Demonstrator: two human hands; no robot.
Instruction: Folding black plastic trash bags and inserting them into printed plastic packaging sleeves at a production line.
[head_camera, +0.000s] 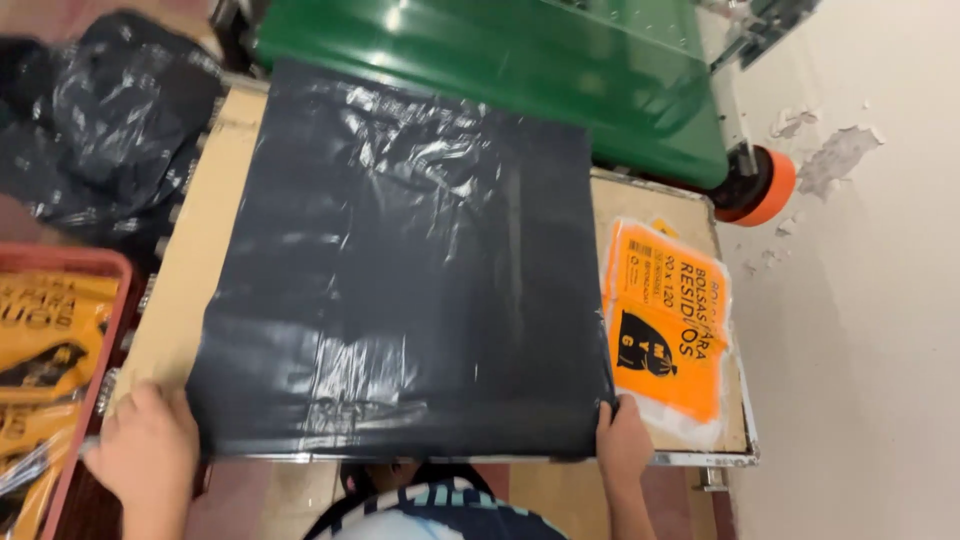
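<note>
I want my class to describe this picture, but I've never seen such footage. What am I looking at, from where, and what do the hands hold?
There is no machine: a person wears a camera on the head, looking down at their own two hands. The left hand and right hand grip the near corners of a flat black plastic bag, spread over a cardboard-topped table. Beside it lies an orange printed packet. A green bin stands beyond, crumpled black bags to the left, and a red tray of orange packets.
</note>
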